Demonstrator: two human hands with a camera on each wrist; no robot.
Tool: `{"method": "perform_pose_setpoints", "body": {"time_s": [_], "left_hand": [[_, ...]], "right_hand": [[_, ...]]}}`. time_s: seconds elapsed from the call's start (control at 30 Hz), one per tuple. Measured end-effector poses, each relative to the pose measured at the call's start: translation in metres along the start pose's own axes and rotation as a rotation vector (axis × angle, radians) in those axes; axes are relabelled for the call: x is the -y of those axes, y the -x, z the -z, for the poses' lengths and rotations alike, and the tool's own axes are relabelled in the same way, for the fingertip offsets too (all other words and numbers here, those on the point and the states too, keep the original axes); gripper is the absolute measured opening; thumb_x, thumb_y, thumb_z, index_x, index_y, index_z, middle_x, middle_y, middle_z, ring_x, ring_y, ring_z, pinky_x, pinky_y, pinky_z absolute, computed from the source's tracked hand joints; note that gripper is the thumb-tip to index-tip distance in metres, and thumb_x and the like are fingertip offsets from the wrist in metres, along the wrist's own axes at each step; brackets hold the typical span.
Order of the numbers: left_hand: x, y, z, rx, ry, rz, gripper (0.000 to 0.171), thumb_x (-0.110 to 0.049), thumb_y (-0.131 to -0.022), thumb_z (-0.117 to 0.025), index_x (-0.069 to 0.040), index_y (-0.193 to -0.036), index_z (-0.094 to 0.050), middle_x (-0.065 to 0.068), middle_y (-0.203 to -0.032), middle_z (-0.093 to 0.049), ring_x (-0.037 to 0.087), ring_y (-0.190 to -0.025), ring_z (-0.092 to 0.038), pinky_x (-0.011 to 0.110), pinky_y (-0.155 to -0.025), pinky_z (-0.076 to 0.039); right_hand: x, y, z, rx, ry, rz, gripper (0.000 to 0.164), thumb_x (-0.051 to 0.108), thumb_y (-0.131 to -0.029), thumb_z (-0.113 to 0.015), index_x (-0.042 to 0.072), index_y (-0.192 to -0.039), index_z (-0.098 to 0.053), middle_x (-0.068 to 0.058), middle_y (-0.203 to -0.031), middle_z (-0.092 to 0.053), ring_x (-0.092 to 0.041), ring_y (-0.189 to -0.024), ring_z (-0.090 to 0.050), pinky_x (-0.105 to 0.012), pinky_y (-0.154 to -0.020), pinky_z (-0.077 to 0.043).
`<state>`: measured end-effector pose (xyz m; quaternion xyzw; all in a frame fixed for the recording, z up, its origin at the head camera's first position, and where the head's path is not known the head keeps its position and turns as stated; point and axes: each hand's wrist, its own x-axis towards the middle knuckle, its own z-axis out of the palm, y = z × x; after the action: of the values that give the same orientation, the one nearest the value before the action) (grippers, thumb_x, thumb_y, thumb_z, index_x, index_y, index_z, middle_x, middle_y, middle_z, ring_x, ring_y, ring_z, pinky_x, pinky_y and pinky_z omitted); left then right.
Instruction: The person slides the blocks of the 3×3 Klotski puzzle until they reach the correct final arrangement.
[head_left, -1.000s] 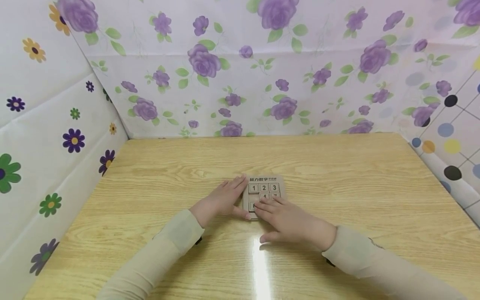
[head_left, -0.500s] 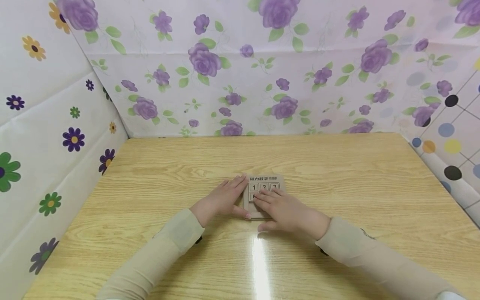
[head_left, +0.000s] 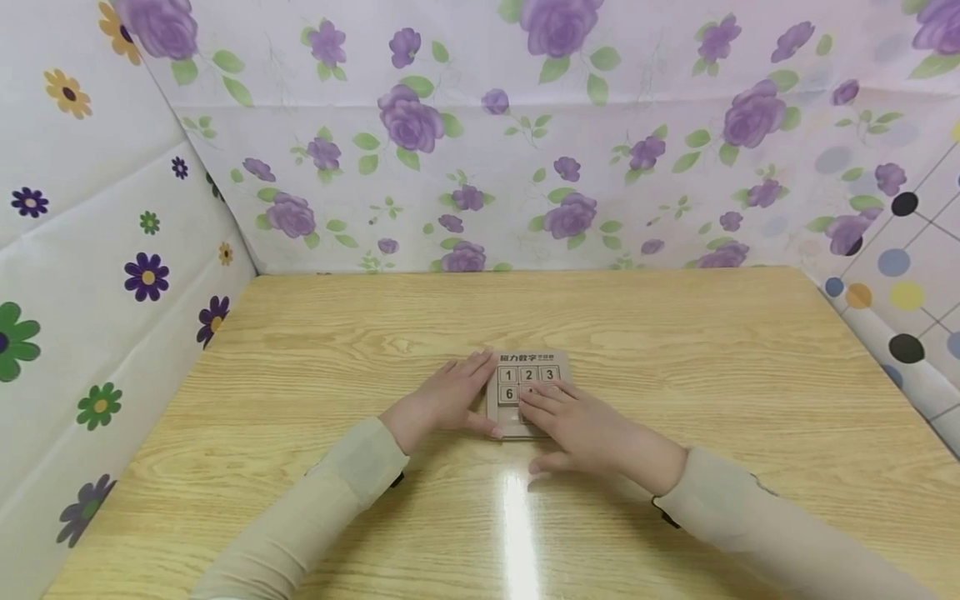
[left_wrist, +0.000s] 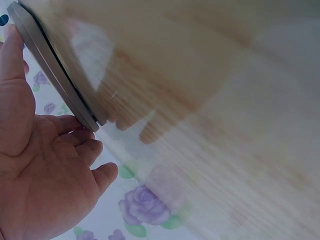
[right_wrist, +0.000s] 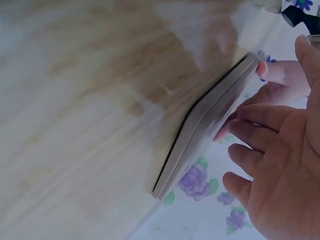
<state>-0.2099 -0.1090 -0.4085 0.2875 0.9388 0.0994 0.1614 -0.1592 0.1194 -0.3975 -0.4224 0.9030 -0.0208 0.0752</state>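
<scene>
A tan sliding number puzzle (head_left: 509, 419) lies flat on the table, Chinese lettering along its top strip. Tiles 1, 2 and 3 fill the top row, and tile 6 (head_left: 509, 393) sits below tile 1. The lower left slot is bare. My left hand (head_left: 450, 398) holds the left side, thumb at the near corner and fingers along the edge. Extended fingers of my right hand (head_left: 581, 425) rest over the middle and lower tiles, hiding most of them. In both wrist views, the board's edge shows side-on beside the palms.
The wood-grain table (head_left: 360, 333) reflects a bright light streak in front of the puzzle. A purple-flowered cloth (head_left: 465, 150) hangs behind it. Patterned cloths also stand along the left and right sides.
Tile 6 has slid up from the bottom left slot to the middle row. The right hand followed it upward, then shifted right off that tile. The left hand has stayed put.
</scene>
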Motion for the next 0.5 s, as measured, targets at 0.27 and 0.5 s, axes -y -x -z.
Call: {"method": "perform_pose_setpoints", "body": {"time_s": [0.27,0.5], "left_hand": [[0.000,0.001,0.001,0.001,0.005,0.009,0.112,-0.062,-0.074,-0.069,-0.005,-0.153,-0.012,0.010,-0.160,-0.009,0.026,-0.147,-0.010,0.045,-0.120,-0.012],[-0.002,0.002,0.002,0.000,0.015,0.003,0.111,-0.060,-0.075,-0.069,-0.005,-0.153,-0.013,0.011,-0.160,-0.010,0.027,-0.147,-0.010,0.047,-0.120,-0.012]], "right_hand": [[0.003,0.013,-0.001,0.013,-0.015,-0.011,0.076,0.056,-0.090,-0.052,0.001,-0.141,-0.043,-0.014,-0.150,-0.037,-0.032,-0.141,-0.029,-0.052,-0.117,-0.021],[0.006,0.010,-0.004,-0.004,0.001,0.005,0.077,0.058,-0.088,-0.051,0.002,-0.141,-0.044,-0.013,-0.150,-0.038,-0.032,-0.140,-0.031,-0.051,-0.116,-0.024]]}}
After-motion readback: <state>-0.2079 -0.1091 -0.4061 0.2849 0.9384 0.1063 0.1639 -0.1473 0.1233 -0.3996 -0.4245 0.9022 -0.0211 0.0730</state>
